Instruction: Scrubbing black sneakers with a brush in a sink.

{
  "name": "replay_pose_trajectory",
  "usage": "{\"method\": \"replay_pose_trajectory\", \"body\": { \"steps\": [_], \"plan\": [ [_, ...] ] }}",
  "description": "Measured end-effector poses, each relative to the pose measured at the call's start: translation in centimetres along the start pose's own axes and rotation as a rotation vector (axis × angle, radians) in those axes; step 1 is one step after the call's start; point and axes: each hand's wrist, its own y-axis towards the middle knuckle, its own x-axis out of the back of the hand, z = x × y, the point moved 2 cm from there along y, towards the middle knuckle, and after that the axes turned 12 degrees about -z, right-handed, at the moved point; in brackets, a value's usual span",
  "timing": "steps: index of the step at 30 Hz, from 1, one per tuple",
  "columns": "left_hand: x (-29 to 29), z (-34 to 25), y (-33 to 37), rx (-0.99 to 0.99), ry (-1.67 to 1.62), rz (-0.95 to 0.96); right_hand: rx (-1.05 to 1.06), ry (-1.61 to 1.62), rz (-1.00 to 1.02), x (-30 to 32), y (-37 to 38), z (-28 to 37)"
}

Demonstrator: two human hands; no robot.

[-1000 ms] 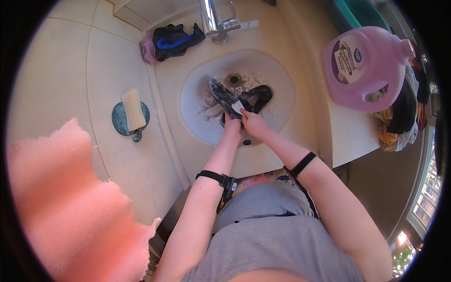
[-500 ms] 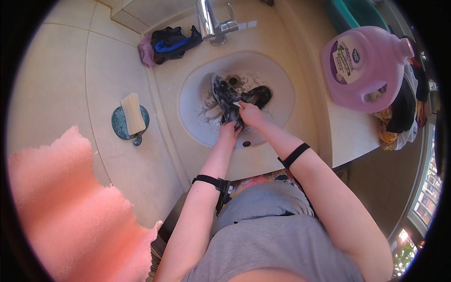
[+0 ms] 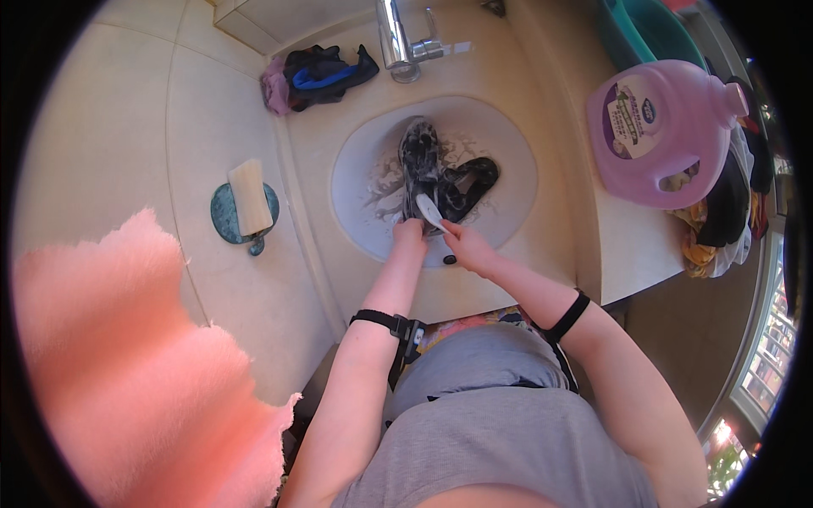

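Observation:
A soapy black shoe [image 3: 418, 152] stands lengthwise in the white oval sink [image 3: 349, 186], streaked with foam. My left hand [image 3: 410, 236] is closed on its near end. In my right hand [image 3: 467, 247] is a white scrubbing brush [image 3: 430, 212], tilted over the near part of the shoe; its bristles are hidden. Against the shoe's right side lies a second black shoe [image 3: 481, 179], also wet. Grey suds lie on the basin around them.
A chrome faucet [image 3: 398, 51] rises behind the sink. Dark and purple cloths [image 3: 326, 78] lie at the back left. On the left ledge, a cream bar [image 3: 248, 199] rests on a green dish [image 3: 223, 216]. To the right stand a purple jug [image 3: 660, 135] and a teal basin [image 3: 648, 38].
My right hand has drawn back toward me with the brush, whose white back now shows more. The shoe under my left hand has turned more upright in the picture.

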Motion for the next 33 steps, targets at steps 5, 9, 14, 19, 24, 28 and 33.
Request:
{"method": "replay_pose_trajectory", "body": {
  "steps": [5, 9, 14, 19, 24, 28, 33],
  "plan": [
    [-1.5, 1.2, -4.3, -0.002, -0.107, 0.083, 0.093, -0.048, -0.304, 0.2, 2.9, -1.1],
    [-2.8, -0.2, -3.5, -0.022, -0.110, 0.148, 0.109, -0.032, -0.323, 0.0, 4.3, 0.4],
    [-0.1, 0.2, 0.8, -0.070, 0.022, 0.112, 0.105, -0.128, -0.126, -0.7, -0.8, 2.3],
    [-3.7, 0.9, -4.3, -0.011, 0.057, 0.169, 0.112, -0.151, -0.286, 1.3, 5.1, -0.5],
    [-0.8, -0.4, -0.4, 0.129, -0.018, 0.085, 0.175, -0.185, -0.088, -1.0, 0.7, 0.5],
    [-2.8, 1.1, -4.1, 0.104, -0.032, 0.103, 0.214, -0.219, -0.204, 1.4, 2.9, -1.7],
    [-2.2, -0.4, -3.2, 0.023, 0.044, 0.097, 0.234, -0.134, -0.223, 0.2, 3.5, 0.5]
  ]
}}
